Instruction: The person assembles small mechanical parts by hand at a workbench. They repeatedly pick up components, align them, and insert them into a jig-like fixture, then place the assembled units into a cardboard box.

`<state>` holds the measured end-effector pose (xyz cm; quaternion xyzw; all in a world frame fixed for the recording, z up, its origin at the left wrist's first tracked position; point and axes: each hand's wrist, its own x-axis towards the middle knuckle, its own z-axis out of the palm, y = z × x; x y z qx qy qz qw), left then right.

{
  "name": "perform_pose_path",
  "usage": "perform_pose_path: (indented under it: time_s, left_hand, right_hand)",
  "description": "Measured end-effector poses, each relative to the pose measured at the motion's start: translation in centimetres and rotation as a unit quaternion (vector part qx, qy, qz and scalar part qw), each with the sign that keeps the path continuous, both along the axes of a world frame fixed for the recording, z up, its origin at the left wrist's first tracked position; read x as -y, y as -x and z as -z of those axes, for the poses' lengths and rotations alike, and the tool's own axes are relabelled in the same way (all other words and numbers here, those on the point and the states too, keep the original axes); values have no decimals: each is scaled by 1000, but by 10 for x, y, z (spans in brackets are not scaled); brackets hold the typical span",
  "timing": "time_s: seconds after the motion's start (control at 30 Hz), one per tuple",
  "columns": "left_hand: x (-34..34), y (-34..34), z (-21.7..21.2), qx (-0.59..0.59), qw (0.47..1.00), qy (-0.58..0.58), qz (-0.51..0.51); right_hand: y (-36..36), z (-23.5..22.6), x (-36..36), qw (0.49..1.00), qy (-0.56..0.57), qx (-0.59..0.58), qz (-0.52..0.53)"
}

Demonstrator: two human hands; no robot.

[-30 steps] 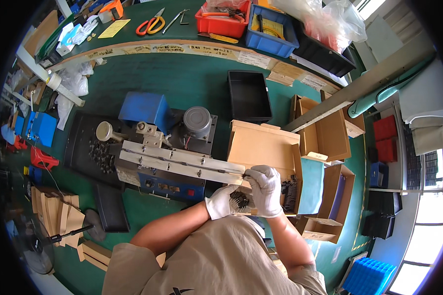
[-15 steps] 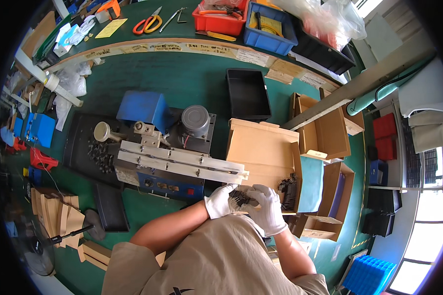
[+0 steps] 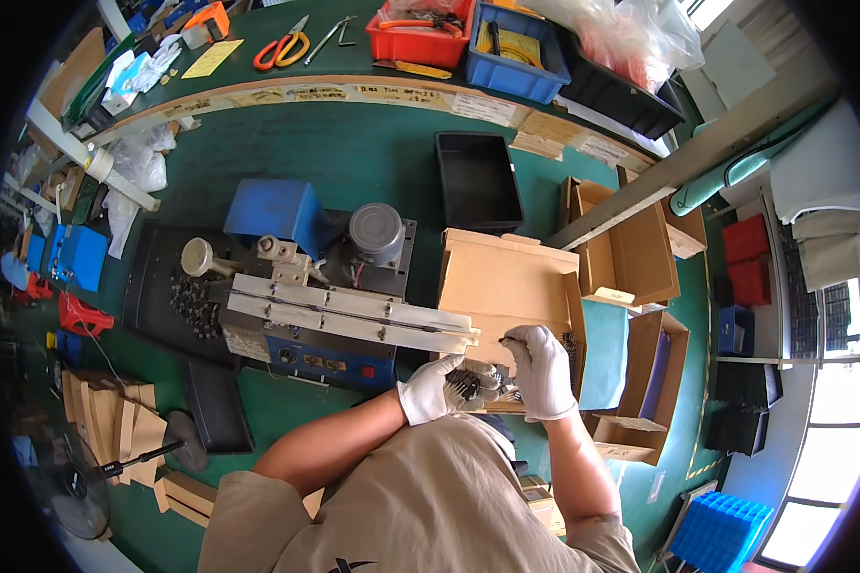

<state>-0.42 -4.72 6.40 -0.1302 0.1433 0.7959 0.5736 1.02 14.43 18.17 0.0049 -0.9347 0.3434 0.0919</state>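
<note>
My left hand, in a white glove, is closed around a cluster of small dark pronged parts, just below the right end of a metal rail. My right hand, gloved too, is raised over an open cardboard box, thumb and fingertips pinched on a small dark part too small to name. The rail runs along the front of a bench machine with a blue housing and a round grey motor. More dark parts in the box are largely hidden behind my right hand.
A black bin stands behind the box. Cardboard trays lie to the right, beside a slanting post. Small dark pieces fill part of a black tray left of the machine. Scissors and tubs sit on the back shelf.
My right hand has moved up and right, away from the left, with a small dark part in its fingertips. The left hand stays by the rail end with its cluster.
</note>
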Motion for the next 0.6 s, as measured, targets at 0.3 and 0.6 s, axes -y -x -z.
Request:
perform_pose_path:
  time_s: [0.3,0.6]
  left_hand:
    - [6,-3,5,3,1000,-10,-24]
    - [5,-2,-4,29,998,26,-41]
  right_hand:
    - [15,-3,20,994,-58,-31,-86]
    - [7,-3,30,997,24,-76,-10]
